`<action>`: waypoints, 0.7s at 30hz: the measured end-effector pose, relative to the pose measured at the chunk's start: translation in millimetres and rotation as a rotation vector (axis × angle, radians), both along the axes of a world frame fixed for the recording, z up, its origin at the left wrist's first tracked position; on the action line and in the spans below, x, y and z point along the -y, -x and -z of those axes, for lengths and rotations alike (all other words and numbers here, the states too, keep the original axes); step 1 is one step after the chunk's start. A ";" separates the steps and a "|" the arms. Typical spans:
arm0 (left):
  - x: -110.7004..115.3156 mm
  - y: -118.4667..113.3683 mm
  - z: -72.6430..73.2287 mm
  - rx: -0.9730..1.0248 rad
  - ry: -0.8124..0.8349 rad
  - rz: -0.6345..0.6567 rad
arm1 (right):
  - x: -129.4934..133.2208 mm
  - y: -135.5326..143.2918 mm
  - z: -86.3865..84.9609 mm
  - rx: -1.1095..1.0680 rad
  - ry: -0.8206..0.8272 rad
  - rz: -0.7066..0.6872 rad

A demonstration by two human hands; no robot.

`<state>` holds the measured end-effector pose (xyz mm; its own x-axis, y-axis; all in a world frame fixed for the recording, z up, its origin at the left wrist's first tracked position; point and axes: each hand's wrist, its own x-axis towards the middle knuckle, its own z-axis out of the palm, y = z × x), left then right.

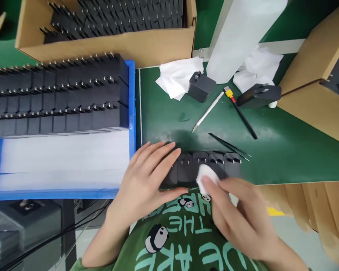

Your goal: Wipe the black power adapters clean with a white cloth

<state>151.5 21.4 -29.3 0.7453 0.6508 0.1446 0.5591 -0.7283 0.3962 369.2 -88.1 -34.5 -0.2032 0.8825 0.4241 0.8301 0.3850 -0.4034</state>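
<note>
A row of several black power adapters [187, 168] with metal plug prongs stands along the near edge of the green table. My left hand [148, 177] is at the row's left end, fingers stretched out over the far side and thumb apart on the near side. It partly hides the adapters there; how firmly it touches them I cannot tell. In my right hand [240, 214] a folded white wipe [206, 177] is pinched between thumb and fingers, just over the near side of the row's middle. Black tweezers [228, 145] lie behind the row.
A blue tray [132, 113] at left holds rows of adapters. Behind it stands a cardboard box [110, 49] of more adapters. A craft knife [208, 111], a black USB cable piece [244, 116], two loose adapters [200, 87] and crumpled wipes [176, 77] lie beyond. Another box [313, 109] is at right.
</note>
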 end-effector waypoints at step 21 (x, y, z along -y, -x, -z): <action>-8.2 -27.5 -3.6 -0.013 -0.040 0.092 | -1.7 15.1 -25.9 -0.102 0.324 -0.081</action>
<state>179.0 29.7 -25.7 0.8035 0.5736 0.1591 0.4941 -0.7918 0.3591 354.1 -86.4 -8.6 -0.2491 0.9574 0.1458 0.7512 0.2860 -0.5949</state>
